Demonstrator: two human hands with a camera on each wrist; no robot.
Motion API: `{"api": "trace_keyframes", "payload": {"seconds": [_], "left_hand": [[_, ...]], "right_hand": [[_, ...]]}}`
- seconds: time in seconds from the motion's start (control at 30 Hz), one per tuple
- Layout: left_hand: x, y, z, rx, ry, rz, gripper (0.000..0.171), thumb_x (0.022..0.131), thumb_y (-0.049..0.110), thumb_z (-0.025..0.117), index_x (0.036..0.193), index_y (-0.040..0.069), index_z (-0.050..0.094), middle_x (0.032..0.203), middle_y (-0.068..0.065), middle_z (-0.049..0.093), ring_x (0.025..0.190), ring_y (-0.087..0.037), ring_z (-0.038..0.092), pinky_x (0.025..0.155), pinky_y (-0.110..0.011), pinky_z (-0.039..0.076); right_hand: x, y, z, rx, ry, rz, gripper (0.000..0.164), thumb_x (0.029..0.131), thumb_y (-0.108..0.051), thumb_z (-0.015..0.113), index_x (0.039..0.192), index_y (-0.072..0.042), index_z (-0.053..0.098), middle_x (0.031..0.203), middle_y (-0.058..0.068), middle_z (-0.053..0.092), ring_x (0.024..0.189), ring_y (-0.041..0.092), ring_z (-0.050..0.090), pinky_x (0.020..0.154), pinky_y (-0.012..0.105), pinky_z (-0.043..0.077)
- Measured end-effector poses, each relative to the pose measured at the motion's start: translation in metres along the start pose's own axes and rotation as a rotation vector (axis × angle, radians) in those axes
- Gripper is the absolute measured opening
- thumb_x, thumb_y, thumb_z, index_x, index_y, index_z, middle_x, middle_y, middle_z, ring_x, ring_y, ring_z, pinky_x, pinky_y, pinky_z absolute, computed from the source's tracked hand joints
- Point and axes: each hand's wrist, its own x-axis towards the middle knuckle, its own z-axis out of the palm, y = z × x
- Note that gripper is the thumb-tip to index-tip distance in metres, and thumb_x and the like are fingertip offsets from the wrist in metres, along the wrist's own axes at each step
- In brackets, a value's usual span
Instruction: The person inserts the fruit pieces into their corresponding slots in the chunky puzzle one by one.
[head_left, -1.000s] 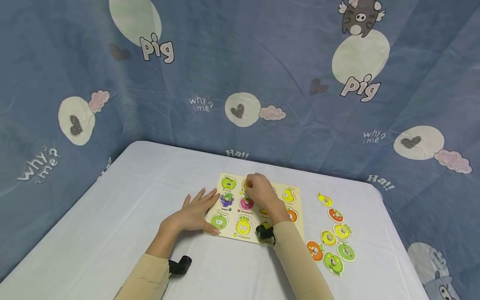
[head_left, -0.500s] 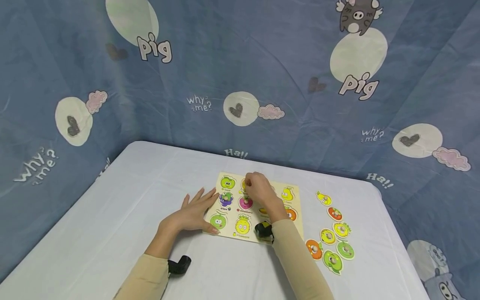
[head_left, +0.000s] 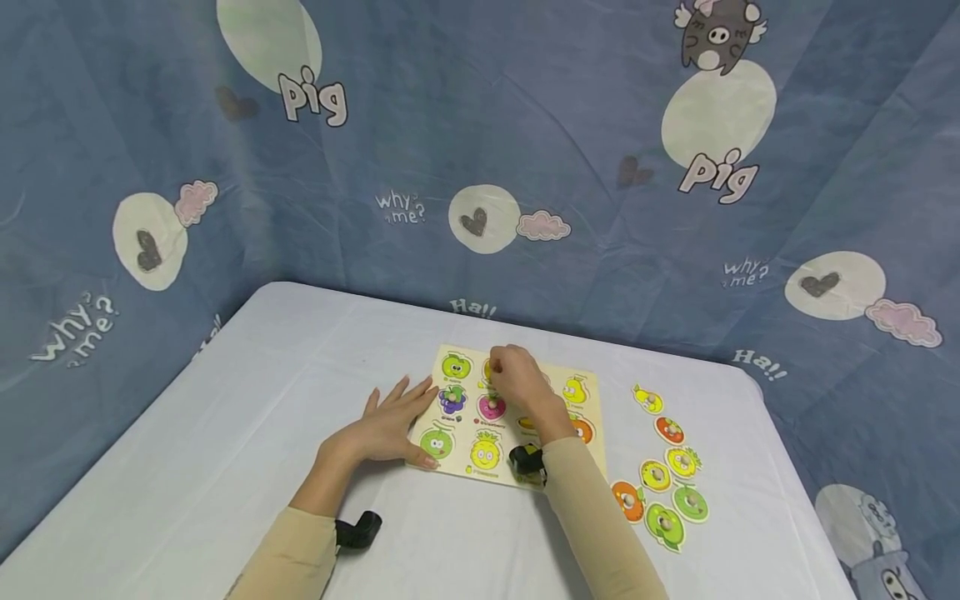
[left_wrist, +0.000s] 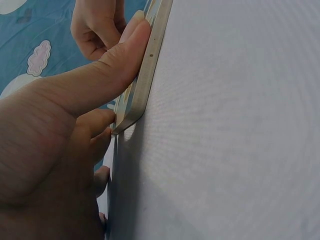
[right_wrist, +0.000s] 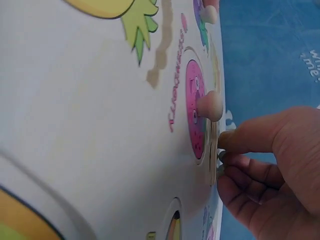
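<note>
Below mid-frame, the spread left hand [head_left: 385,427] rests on the puzzle board [head_left: 461,455]; the curled right hand [head_left: 522,380], hold hidden from me, seems mid-fitting, needing alignment next.

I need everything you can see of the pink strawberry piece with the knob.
The pink strawberry piece has drawn eyes, dark specks and some green. A pale, rounded, wooden-looking knob stands out from its middle. It lies face up in the middle row of the cream, wooden-looking board, beside the purple grape piece. Whether it sits fully flush is unclear. The right hand is close by, but neither hand appears to touch it.
</note>
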Motion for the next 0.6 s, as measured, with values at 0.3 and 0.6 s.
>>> {"api": "trace_keyframes", "payload": {"seconds": [0.3, 0.6], "left_hand": [[0.0024, -0.0034, 0.0029, -0.001, -0.001, 0.0, 0.126, 0.057, 0.059, 0.087, 0.158, 0.016, 0.027, 0.169, -0.001, 0.013, 0.157, -0.036, -0.001, 0.119, -0.069, -0.008], [0.0009, -0.0018, 0.0015, -0.014, -0.001, 0.011, 0.125, 0.056, 0.058, 0.088, 0.157, 0.014, 0.03, 0.168, -0.004, 0.015, 0.156, -0.038, 0.001, 0.117, -0.072, -0.007]], "right_hand": [[0.0004, 0.0015, 0.0007, -0.006, 0.004, -0.01, 0.02, 0.093, -0.006, 0.06, 0.075, -0.013, 0.054, 0.075, 0.004, 0.046, 0.071, 0.017, 0.043, 0.064, 0.029, 0.035], [-0.003, 0.0031, 0.0019, -0.006, 0.02, -0.028, 0.011, 0.091, -0.005, 0.062, 0.082, -0.013, 0.06, 0.079, 0.003, 0.051, 0.074, 0.017, 0.045, 0.067, 0.029, 0.038]]}}
